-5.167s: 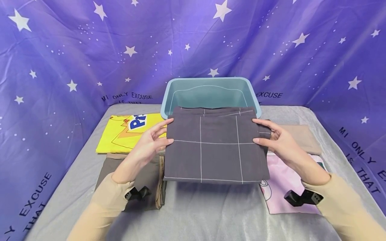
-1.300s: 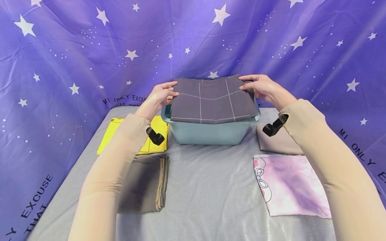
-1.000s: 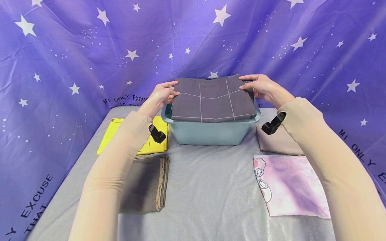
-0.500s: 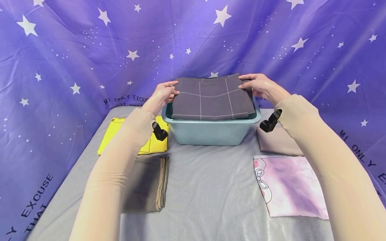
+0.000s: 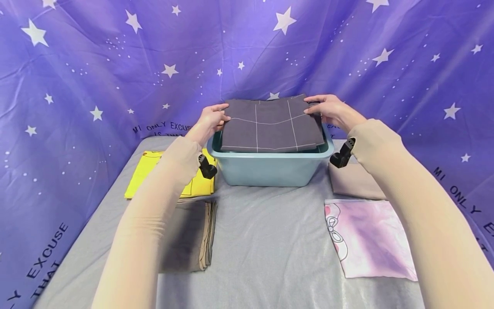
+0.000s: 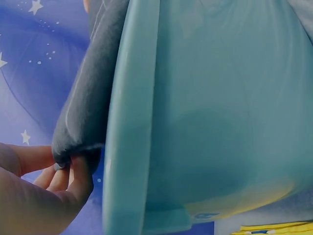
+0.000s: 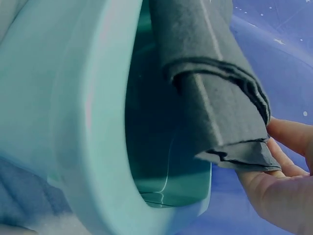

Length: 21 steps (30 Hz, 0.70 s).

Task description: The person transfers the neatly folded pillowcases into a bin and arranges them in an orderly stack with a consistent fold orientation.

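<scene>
A folded dark grey cloth (image 5: 270, 124) with white grid lines spans the mouth of a blue-green plastic tub (image 5: 270, 169). My left hand (image 5: 210, 118) pinches its left side, thumb on top and fingers beneath, as the left wrist view shows. The right hand (image 5: 333, 110) pinches the cloth's far right corner. In the right wrist view, the layered end of the cloth (image 7: 215, 98) is at the tub's opening, and the dark interior (image 7: 156, 132) shows under it. The cloth's front edge lies just behind the tub's front rim (image 5: 270, 156).
Left of the tub lie a folded yellow cloth (image 5: 144, 171) and, nearer, a folded brown one (image 5: 187, 240). At right are a folded beige cloth (image 5: 355, 182) and a pink printed one (image 5: 378, 240). A purple star curtain (image 5: 247, 43) hangs behind the grey-covered table (image 5: 262, 244).
Both hands have carried the grey cloth forward from over the near table to the tub. Over the last second its front edge has drawn slightly back from the front rim.
</scene>
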Each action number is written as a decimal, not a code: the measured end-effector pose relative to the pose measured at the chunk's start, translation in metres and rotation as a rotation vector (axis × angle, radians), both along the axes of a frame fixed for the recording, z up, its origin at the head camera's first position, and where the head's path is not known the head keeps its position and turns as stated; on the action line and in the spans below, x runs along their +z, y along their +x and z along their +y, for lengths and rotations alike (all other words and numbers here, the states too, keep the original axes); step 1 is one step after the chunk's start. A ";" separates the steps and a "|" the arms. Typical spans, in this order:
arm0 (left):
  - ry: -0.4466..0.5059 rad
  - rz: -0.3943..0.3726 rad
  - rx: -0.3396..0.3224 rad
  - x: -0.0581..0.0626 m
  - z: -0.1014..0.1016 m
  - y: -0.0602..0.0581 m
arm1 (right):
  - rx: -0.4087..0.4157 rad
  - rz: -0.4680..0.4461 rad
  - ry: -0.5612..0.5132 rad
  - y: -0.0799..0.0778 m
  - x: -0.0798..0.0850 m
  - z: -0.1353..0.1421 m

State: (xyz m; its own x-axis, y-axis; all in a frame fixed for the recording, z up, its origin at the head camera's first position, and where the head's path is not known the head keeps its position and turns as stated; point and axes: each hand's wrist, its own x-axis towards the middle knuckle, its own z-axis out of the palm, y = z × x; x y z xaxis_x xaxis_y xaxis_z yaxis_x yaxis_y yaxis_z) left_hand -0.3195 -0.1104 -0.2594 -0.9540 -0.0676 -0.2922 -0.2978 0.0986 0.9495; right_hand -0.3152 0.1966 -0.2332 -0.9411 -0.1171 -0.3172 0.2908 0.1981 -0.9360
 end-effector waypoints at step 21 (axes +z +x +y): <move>-0.062 0.008 -0.008 -0.014 0.004 -0.002 | 0.040 -0.006 0.055 -0.001 -0.010 -0.001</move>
